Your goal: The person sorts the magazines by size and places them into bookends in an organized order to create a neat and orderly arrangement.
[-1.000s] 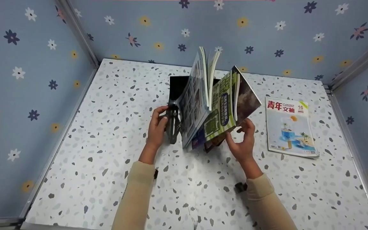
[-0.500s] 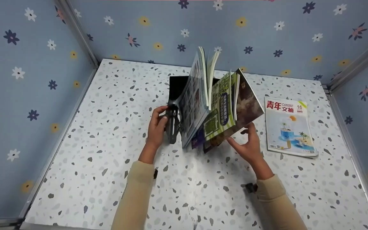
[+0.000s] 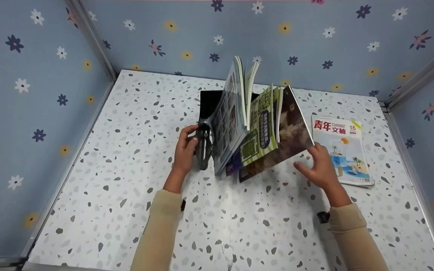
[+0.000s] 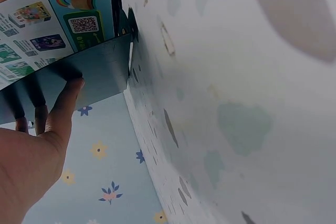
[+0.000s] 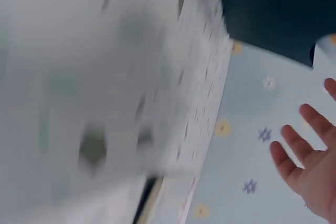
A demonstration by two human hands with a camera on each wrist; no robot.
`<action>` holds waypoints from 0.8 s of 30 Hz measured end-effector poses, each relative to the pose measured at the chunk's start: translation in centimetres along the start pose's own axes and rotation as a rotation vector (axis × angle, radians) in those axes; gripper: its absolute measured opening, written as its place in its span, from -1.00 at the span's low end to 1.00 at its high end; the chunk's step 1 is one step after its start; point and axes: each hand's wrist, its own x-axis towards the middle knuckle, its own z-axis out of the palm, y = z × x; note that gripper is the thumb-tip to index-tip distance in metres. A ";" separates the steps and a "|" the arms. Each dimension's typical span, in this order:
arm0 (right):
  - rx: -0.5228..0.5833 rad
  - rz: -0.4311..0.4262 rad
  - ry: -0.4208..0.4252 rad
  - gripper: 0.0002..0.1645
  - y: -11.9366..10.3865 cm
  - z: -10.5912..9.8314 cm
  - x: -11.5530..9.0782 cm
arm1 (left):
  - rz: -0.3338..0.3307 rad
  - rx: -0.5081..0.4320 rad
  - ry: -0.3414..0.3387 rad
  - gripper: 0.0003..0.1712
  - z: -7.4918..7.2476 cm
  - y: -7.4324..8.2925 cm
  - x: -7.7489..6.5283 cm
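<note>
A black book stand holds several books and magazines upright, fanned apart at the top. My left hand is at its left end; in the left wrist view, the left hand's fingertips press on the outside of a dark panel. Leaning out to the right are a green magazine and a brown-covered book. By the brown-covered book's lower right corner is my right hand, its fingers spread in the right wrist view with nothing between them. Whether the right hand touches the corner is unclear.
A magazine with a red title and beach picture lies flat on the speckled white table, partly behind the right hand. Blue flower-patterned panels stand at the back and both sides.
My right hand has moved right, away from the books' lower edge. The brown-covered book has swung further out to the right, showing more cover. My left hand has stayed in place.
</note>
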 end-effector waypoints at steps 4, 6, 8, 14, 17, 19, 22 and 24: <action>-0.150 0.094 -0.123 -0.15 2.3 -1.4 -0.3 | 0.006 -0.011 0.000 -0.56 -0.1 -0.7 0.2; -0.222 0.142 -0.185 -0.12 3.4 -2.0 -0.4 | 0.012 -0.025 0.000 -0.56 -0.2 -1.5 0.4; -0.287 0.189 -0.240 -0.10 4.5 -2.4 -0.6 | 0.013 -0.036 -0.001 -0.55 -0.3 -2.4 0.6; -0.384 0.282 -0.372 0.01 6.7 -3.0 -1.2 | 0.015 -0.038 -0.003 -0.55 -0.4 -3.5 0.7; -0.369 0.296 -0.406 0.03 7.2 -2.9 -1.4 | 0.023 -0.036 0.002 -0.55 -0.3 -3.5 0.7; -0.365 0.302 -0.418 0.03 7.3 -2.8 -1.4 | 0.032 -0.035 0.004 -0.54 -0.3 -3.5 0.7; -0.361 0.312 -0.438 0.03 7.2 -2.8 -1.2 | 0.046 -0.035 0.006 -0.52 -0.3 -3.4 0.7; -0.342 0.323 -0.451 0.03 7.1 -2.9 -1.0 | 0.048 -0.036 0.006 -0.52 -0.3 -3.4 0.7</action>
